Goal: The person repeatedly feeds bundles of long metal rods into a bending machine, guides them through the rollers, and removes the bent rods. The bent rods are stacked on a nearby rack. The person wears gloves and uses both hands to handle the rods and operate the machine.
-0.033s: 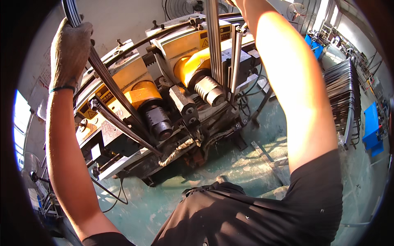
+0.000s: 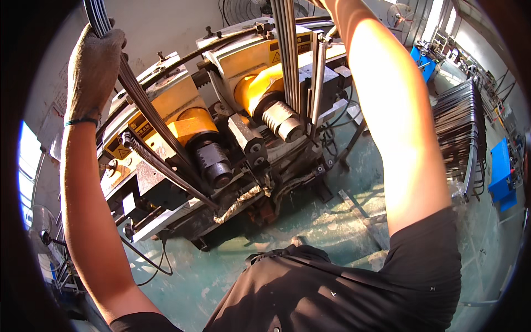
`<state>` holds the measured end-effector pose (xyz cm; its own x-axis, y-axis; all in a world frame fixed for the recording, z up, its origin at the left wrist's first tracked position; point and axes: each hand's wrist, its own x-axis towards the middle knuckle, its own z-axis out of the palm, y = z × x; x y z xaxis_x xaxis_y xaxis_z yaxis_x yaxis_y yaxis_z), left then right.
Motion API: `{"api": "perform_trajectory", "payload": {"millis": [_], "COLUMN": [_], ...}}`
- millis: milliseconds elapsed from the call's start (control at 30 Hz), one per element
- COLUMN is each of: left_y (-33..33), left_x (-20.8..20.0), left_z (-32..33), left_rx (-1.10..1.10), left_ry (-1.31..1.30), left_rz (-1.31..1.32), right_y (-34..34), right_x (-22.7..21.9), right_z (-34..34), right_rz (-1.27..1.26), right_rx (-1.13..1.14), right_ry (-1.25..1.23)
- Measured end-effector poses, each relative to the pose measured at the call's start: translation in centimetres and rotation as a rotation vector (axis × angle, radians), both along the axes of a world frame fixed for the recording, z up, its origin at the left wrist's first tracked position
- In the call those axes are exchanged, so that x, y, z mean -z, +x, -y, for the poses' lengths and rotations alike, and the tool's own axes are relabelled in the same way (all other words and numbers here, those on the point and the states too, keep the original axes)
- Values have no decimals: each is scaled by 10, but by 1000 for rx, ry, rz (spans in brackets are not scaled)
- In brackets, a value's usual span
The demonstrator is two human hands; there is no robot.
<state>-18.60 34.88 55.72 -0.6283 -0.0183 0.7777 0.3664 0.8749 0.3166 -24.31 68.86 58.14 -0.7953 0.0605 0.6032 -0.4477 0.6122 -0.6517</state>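
Note:
My left hand [image 2: 95, 63], in a light work glove, is closed around a bundle of thin metal rods [image 2: 141, 99] at the upper left. That bundle slants down beside the left dark cylinder [image 2: 213, 165] of a bending-type machine [image 2: 243, 133]. A second rod bundle [image 2: 286, 50] rises nearly upright by the right ribbed cylinder [image 2: 283, 122] and leaves the picture at the top. My right hand [image 2: 316, 3] is almost wholly cut off by the top edge, above and right of that bundle. Its fingers are hidden.
Yellow housings [image 2: 193, 124] carry the cylinders. A flexible metal conduit [image 2: 157, 166] runs along the machine's left front. At right, many thin bent rods hang on a rack [image 2: 462, 133], near a blue bin [image 2: 500, 171]. A large fan [image 2: 260, 8] stands behind. Cables [image 2: 160, 268] trail over the green floor.
My right arm has shifted slightly left, and the top of the upright rod bundle has moved a little left too. My left hand keeps its grip with hardly any movement.

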Motion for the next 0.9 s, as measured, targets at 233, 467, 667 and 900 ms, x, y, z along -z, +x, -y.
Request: {"api": "perform_trajectory", "payload": {"millis": [233, 467, 667, 900], "left_y": [1, -33, -42, -20], "left_x": [0, 3, 6, 3], "left_z": [0, 32, 45, 12], "left_rx": [-25, -64, -35, -74], "left_ry": [-142, -445, -549, -139], "left_rz": [-82, -117, -168, -9], "right_y": [8, 13, 10, 15], "right_x": [2, 7, 8, 7], "right_z": [11, 6, 4, 5], "right_rz": [10, -36, -56, -25], "right_rx": [-7, -3, 9, 21], "right_ry": [-125, 26, 64, 20]}}
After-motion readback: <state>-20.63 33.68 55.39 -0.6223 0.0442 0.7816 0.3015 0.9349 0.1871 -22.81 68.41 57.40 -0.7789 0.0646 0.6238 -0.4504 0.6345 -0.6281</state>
